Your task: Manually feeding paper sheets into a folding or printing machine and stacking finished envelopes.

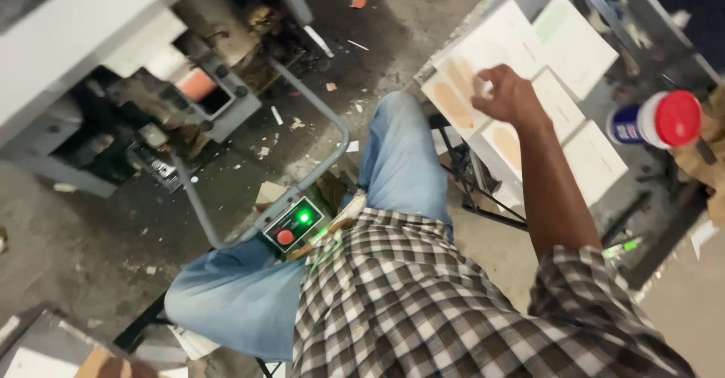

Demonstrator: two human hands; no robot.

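My right hand (507, 95) reaches out to stacks of white card sheets (483, 53) on a grey table (657, 219) at the upper right. Its fingers are curled on the top sheet of the nearest stack, which bears tan shapes (453, 102). Motion blur hides whether the sheet is gripped. More white stacks (578, 42) lie beyond and beside the hand. My left hand is not in view. I am seated, with blue jeans (400, 159) and a checked shirt (423, 302) in the lower middle.
A small control box (294, 225) with a lit green lamp and a red button sits on a grey tube frame (332, 117) by my knees. A grey machine (151, 68) fills the upper left. A red-capped can (657, 120) and a green marker (621, 248) lie on the table. Scraps litter the floor.
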